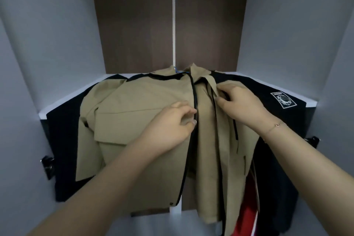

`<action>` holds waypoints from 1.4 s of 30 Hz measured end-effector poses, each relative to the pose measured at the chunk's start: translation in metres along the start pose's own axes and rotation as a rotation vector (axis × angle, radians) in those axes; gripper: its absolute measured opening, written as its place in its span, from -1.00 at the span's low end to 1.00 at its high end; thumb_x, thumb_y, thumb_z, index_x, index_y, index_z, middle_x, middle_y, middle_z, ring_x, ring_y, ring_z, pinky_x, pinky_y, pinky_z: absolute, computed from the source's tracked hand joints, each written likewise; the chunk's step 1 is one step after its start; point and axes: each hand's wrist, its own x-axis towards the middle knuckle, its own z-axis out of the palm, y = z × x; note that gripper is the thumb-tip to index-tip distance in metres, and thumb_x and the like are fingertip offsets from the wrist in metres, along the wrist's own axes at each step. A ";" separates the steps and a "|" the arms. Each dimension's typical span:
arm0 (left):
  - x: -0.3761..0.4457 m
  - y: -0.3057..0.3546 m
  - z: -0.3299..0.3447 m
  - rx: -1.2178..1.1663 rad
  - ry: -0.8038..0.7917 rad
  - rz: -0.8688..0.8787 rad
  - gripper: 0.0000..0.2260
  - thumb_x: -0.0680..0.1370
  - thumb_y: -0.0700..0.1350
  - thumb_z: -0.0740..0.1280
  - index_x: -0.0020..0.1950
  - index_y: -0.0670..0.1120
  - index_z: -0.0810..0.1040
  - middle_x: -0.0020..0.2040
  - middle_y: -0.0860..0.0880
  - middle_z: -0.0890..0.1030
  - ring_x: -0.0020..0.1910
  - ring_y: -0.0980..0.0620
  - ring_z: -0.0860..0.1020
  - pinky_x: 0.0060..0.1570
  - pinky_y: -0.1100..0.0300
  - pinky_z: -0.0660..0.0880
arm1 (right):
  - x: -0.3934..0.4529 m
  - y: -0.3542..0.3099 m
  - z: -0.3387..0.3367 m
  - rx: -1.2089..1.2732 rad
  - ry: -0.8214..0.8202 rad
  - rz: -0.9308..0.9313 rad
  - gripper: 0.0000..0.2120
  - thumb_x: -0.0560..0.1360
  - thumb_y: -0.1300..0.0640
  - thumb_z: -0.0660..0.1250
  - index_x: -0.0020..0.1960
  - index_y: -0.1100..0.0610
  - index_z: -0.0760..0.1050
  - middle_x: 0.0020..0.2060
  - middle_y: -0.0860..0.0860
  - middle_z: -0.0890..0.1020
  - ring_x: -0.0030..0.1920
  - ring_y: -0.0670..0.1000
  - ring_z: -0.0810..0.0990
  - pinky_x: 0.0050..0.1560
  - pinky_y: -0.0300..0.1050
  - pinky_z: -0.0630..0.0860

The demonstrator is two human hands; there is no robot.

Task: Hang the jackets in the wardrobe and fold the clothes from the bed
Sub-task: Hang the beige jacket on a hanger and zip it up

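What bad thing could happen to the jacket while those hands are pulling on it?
1. Both hands, left hand and right hand, pinch the front edges of the tan jacket. A hard tug might slide it off its blue hanger, which barely shows at the collar.
2. The black jacket hangs close behind, so it may get dragged or bunched.
3. The front panels lie unevenly, so the jacket might end up hanging crooked.

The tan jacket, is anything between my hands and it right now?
Nothing visible. The left hand pinches the tan jacket at its black-trimmed front edge, and the right hand holds the opposite front panel.
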 end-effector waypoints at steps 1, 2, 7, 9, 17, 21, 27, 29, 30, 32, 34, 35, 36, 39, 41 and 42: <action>-0.013 0.001 0.006 -0.018 0.021 0.001 -0.68 0.59 -0.08 0.29 0.35 0.02 0.51 0.48 0.07 0.34 0.46 0.12 0.28 0.32 0.39 0.13 | -0.014 -0.002 0.003 -0.007 0.021 -0.009 -0.71 0.55 0.12 0.25 0.23 0.14 0.56 0.18 0.01 0.60 0.25 0.08 0.50 0.05 -0.34 0.29; -0.026 0.003 0.013 -0.061 0.046 -0.004 -0.69 0.59 -0.10 0.29 0.34 0.01 0.52 0.46 0.07 0.36 0.44 0.13 0.29 0.32 0.42 0.15 | -0.030 -0.004 0.006 0.017 0.034 -0.011 -0.64 0.56 0.13 0.27 0.35 0.14 0.49 0.28 0.03 0.54 0.34 0.05 0.43 0.14 -0.40 0.21; -0.092 0.004 0.062 -0.442 0.011 -0.201 -0.79 0.59 -0.18 0.30 0.18 0.02 0.61 0.22 0.14 0.55 0.22 0.27 0.48 0.23 0.41 0.36 | -0.124 -0.007 0.032 0.303 0.176 0.074 -0.72 0.56 0.22 0.28 0.24 0.13 0.58 0.26 -0.02 0.54 0.31 -0.11 0.43 0.34 -0.30 0.30; -0.121 -0.003 0.087 -0.626 -0.063 -0.371 -0.80 0.61 -0.18 0.28 0.13 0.05 0.62 0.10 0.16 0.61 0.07 0.38 0.52 0.02 0.50 0.43 | -0.164 -0.002 0.052 0.435 0.196 0.153 -0.78 0.55 0.26 0.29 0.11 0.07 0.62 0.11 -0.09 0.60 0.15 -0.19 0.51 0.17 -0.36 0.41; -0.199 -0.051 0.188 -1.304 0.051 -1.088 -0.84 0.58 -0.26 0.33 0.14 -0.13 0.58 0.19 -0.13 0.63 0.09 -0.01 0.60 0.11 0.11 0.48 | -0.277 0.033 0.155 0.668 0.056 0.662 -0.75 0.50 0.25 0.41 0.11 0.01 0.49 0.06 -0.05 0.56 0.07 -0.09 0.56 -0.02 -0.44 0.42; -0.193 -0.073 0.211 -1.564 0.170 -1.206 -0.70 0.60 -0.17 0.31 0.34 -0.12 0.44 0.27 -0.10 0.52 0.28 -0.08 0.48 0.19 0.03 0.42 | -0.289 0.039 0.188 0.651 0.193 0.813 -0.56 0.41 0.19 0.53 0.08 0.06 0.30 -0.03 0.00 0.45 -0.05 0.14 0.57 -0.04 -0.15 0.56; -0.163 -0.096 0.214 -1.633 0.289 -1.119 -0.73 0.55 -0.03 0.36 0.24 -0.01 0.54 0.25 0.01 0.58 0.15 0.09 0.57 0.09 0.12 0.49 | -0.290 0.067 0.224 0.727 0.102 0.980 -0.65 0.49 0.20 0.45 0.18 0.25 0.40 -0.02 0.26 0.56 -0.06 0.26 0.59 -0.01 0.10 0.59; -0.157 -0.099 0.212 -1.638 0.304 -1.075 -0.77 0.55 -0.02 0.37 0.19 0.00 0.57 0.21 0.02 0.62 0.13 0.10 0.62 0.02 0.16 0.51 | -0.293 0.075 0.230 0.752 0.027 1.022 -0.82 0.57 0.18 0.33 0.02 0.32 0.50 -0.16 0.25 0.58 -0.15 0.18 0.56 -0.08 -0.03 0.53; -0.156 -0.099 0.211 -1.629 0.305 -1.053 -0.77 0.54 -0.01 0.38 0.18 0.00 0.57 0.17 0.03 0.64 0.10 0.11 0.64 0.01 0.17 0.51 | -0.295 0.079 0.232 0.783 0.015 1.053 -0.76 0.60 0.17 0.27 -0.08 0.37 0.50 -0.23 0.23 0.56 -0.18 0.14 0.52 -0.08 -0.06 0.46; -0.160 -0.096 0.209 -1.579 0.299 -1.001 -0.74 0.49 0.01 0.39 0.16 0.01 0.59 0.11 0.08 0.68 0.08 0.14 0.65 0.05 0.19 0.48 | -0.303 0.083 0.232 0.862 0.046 1.120 -0.69 0.62 0.16 0.22 -0.19 0.36 0.49 -0.29 0.15 0.50 -0.20 0.08 0.45 -0.07 -0.07 0.39; -0.173 -0.092 0.205 -1.513 0.277 -0.964 -0.69 0.44 0.05 0.41 0.16 0.02 0.61 0.10 0.10 0.68 0.09 0.17 0.64 0.09 0.20 0.44 | -0.308 0.081 0.226 0.910 0.097 1.154 -0.69 0.64 0.11 0.20 -0.21 0.25 0.48 -0.29 0.08 0.49 -0.20 0.02 0.45 -0.07 -0.09 0.42; -0.181 -0.089 0.204 -1.483 0.265 -0.954 -0.69 0.42 0.06 0.42 0.14 0.03 0.63 0.11 0.08 0.68 0.09 0.17 0.64 0.09 0.20 0.44 | -0.310 0.080 0.222 0.950 0.112 1.166 -0.70 0.65 0.09 0.19 -0.18 0.23 0.48 -0.24 0.07 0.53 -0.17 0.02 0.49 -0.05 -0.11 0.47; -0.189 -0.085 0.203 -1.457 0.251 -0.944 -0.71 0.40 0.06 0.43 0.09 0.02 0.67 0.10 0.05 0.69 0.07 0.16 0.64 0.09 0.19 0.44 | -0.312 0.077 0.217 1.005 0.115 1.177 -0.72 0.65 0.08 0.18 -0.14 0.21 0.51 -0.18 0.07 0.58 -0.14 0.03 0.53 -0.06 -0.13 0.51; -0.209 -0.068 0.197 -1.331 0.206 -0.887 -0.76 0.35 0.09 0.51 -0.03 0.06 0.73 0.02 0.01 0.70 0.01 0.13 0.65 0.01 0.23 0.48 | -0.318 0.066 0.202 1.128 0.083 1.177 -0.74 0.65 0.09 0.20 -0.04 0.24 0.55 -0.08 0.19 0.64 -0.14 0.13 0.61 -0.23 -0.21 0.56; -0.217 -0.057 0.192 -1.216 0.211 -0.840 -0.72 0.33 0.12 0.56 -0.02 0.08 0.72 0.01 0.00 0.71 -0.01 0.10 0.65 -0.07 0.27 0.51 | -0.320 0.056 0.191 1.219 0.081 1.188 -0.73 0.62 0.11 0.25 0.03 0.33 0.57 -0.02 0.28 0.66 -0.06 0.22 0.63 -0.18 -0.14 0.60; -0.219 -0.053 0.190 -1.164 0.230 -0.828 -0.72 0.32 0.12 0.57 -0.02 0.06 0.72 -0.01 -0.01 0.71 -0.03 0.10 0.66 -0.10 0.27 0.51 | -0.319 0.050 0.185 1.265 0.081 1.196 -0.73 0.60 0.12 0.28 0.03 0.34 0.59 0.00 0.27 0.67 -0.03 0.21 0.65 -0.16 -0.11 0.62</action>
